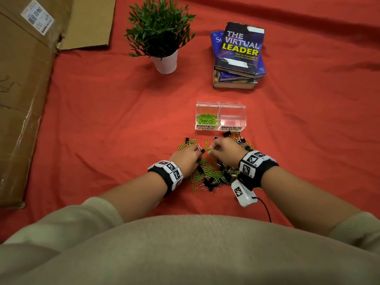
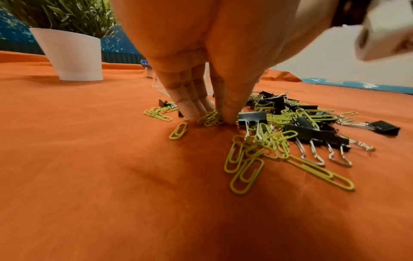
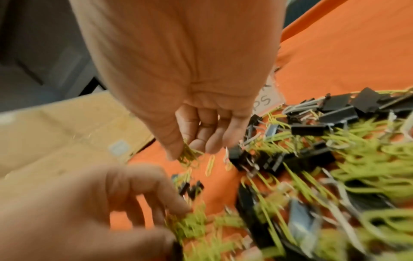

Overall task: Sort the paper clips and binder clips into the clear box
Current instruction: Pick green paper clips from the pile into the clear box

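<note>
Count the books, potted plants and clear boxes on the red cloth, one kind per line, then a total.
books: 3, in one stack
potted plant: 1
clear box: 1, with two compartments
total: 5

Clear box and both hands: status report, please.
Left hand pinches green paper clips; right hand too. Clear box: paper-clip side partly filled, binder side empty. Black binder clips mixed in.

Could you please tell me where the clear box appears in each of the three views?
Head: clear box at centre, just beyond the clip pile.
Left wrist: only a sliver behind the left hand.
Right wrist: only its label beside the right hand.
Shared landmark: the clip pile.
</note>
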Available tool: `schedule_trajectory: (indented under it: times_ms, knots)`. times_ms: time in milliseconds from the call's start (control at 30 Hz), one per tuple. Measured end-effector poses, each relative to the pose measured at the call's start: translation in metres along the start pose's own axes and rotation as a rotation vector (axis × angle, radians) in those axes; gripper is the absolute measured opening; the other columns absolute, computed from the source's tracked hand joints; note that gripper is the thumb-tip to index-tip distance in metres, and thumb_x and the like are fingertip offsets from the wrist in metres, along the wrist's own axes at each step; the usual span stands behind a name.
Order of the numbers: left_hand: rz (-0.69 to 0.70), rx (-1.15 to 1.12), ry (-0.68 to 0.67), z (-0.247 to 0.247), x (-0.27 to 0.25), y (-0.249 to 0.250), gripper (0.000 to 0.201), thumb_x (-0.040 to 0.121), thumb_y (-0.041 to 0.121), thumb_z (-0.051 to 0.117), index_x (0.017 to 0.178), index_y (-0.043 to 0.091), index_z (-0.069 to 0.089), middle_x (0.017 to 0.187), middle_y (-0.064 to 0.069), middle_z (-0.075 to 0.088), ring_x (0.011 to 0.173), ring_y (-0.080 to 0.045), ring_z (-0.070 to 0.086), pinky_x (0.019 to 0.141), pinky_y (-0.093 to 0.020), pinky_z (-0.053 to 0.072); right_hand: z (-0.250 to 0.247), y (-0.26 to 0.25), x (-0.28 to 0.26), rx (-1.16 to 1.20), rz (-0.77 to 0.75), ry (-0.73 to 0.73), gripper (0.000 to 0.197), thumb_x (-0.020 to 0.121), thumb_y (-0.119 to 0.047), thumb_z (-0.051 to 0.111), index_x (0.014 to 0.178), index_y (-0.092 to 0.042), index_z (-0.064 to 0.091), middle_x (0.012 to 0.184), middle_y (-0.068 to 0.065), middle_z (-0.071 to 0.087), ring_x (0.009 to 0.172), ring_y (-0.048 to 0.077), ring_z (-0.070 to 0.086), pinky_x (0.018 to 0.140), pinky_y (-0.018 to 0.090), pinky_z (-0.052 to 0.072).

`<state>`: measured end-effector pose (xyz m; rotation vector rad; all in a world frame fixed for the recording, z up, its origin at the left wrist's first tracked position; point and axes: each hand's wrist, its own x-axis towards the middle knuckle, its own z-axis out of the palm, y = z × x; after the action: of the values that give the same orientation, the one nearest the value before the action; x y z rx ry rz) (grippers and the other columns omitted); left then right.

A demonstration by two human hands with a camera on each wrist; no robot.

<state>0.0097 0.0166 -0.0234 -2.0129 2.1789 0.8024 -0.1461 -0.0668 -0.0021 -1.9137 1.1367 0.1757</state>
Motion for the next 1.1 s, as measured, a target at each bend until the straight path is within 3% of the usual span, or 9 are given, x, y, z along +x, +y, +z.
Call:
schedule_trajectory:
  times_ms: [67,233,367,467,633,767,900,1000,1100]
  knots:
    - [-0.008,0.020,-0.006,-0.001,0.001,0.001,0.025,0.090,0.020,0.054,0.114,0.015,0.060,0.113,-0.006,0.052,0.106,-0.026,0.055,0.074,-0.038,0.049,-0.016,-0.006,0.002,0.104,0.022,0.006,0.016,0.090,-0.024,0.059,0.093,-0.009,0.062,0.083,0.005,0.066,0.064,0.013,0.057,0.056,0.023,0.048]
    - [0.033,0.088,-0.027,-0.003,0.005,0.004,0.024,0.092,0.010,0.046,0.114,0.008,0.055,0.113,-0.011,0.054,0.104,-0.031,0.056,0.071,-0.041,0.048,-0.059,-0.021,0.027,0.232,0.043,0.099,0.013,0.091,-0.027,0.058,0.082,-0.018,0.058,0.079,0.004,0.067,0.066,0.017,0.060,0.058,0.032,0.052]
    - [0.047,0.102,-0.048,-0.006,0.007,0.005,0.026,0.091,0.008,0.047,0.116,0.005,0.052,0.119,-0.012,0.054,0.109,-0.030,0.055,0.078,-0.038,0.047,-0.071,-0.035,0.056,0.071,0.035,0.242,0.016,0.091,-0.019,0.058,0.079,-0.007,0.058,0.077,0.010,0.064,0.070,0.022,0.060,0.058,0.028,0.048]
    - [0.042,0.111,-0.077,-0.007,0.008,0.005,0.029,0.091,0.012,0.050,0.119,0.003,0.049,0.122,-0.012,0.051,0.112,-0.029,0.053,0.081,-0.037,0.047,-0.067,-0.040,0.069,-0.129,0.059,0.261,0.013,0.090,-0.016,0.057,0.085,-0.005,0.061,0.079,0.012,0.061,0.075,0.025,0.058,0.064,0.030,0.044]
    - [0.017,0.110,-0.090,-0.007,0.009,0.003,0.034,0.092,0.016,0.051,0.123,0.002,0.047,0.125,-0.013,0.048,0.115,-0.030,0.050,0.085,-0.041,0.047,-0.056,-0.039,0.059,-0.292,-0.070,0.326,0.025,0.090,-0.020,0.056,0.111,-0.007,0.062,0.113,0.010,0.057,0.102,0.025,0.057,0.089,0.035,0.049]
    - [-0.040,0.006,-0.068,-0.008,0.012,-0.004,0.024,0.089,0.015,0.052,0.110,0.002,0.054,0.113,-0.014,0.054,0.105,-0.033,0.055,0.083,-0.043,0.046,-0.030,-0.032,0.040,-0.343,-0.237,0.270,0.021,0.092,-0.012,0.049,0.102,-0.006,0.066,0.104,0.009,0.062,0.094,0.024,0.060,0.084,0.031,0.051]
    - [-0.022,-0.100,0.031,-0.026,0.015,-0.010,0.018,0.088,0.014,0.050,0.102,0.004,0.056,0.107,-0.015,0.058,0.097,-0.031,0.056,0.080,-0.036,0.042,0.004,-0.007,0.030,-0.463,-0.178,0.068,0.020,0.089,-0.007,0.053,0.105,-0.007,0.064,0.103,0.008,0.057,0.092,0.025,0.058,0.085,0.041,0.054]
    - [-0.013,-0.210,0.109,-0.051,0.023,-0.008,0.013,0.089,0.013,0.051,0.098,0.008,0.057,0.102,-0.011,0.060,0.086,-0.023,0.054,0.074,-0.030,0.039,0.015,0.005,0.026,-0.524,-0.198,0.098,0.019,0.086,-0.006,0.057,0.104,-0.002,0.063,0.097,0.010,0.054,0.092,0.027,0.051,0.081,0.040,0.050]
    - [-0.021,-0.237,0.165,-0.076,0.042,-0.002,0.011,0.089,0.013,0.051,0.098,0.008,0.057,0.099,-0.009,0.060,0.082,-0.020,0.053,0.070,-0.028,0.040,0.020,0.008,0.021,-0.589,-0.203,0.162,0.010,0.076,0.000,0.065,0.086,-0.001,0.065,0.086,0.011,0.057,0.082,0.027,0.053,0.068,0.037,0.049]
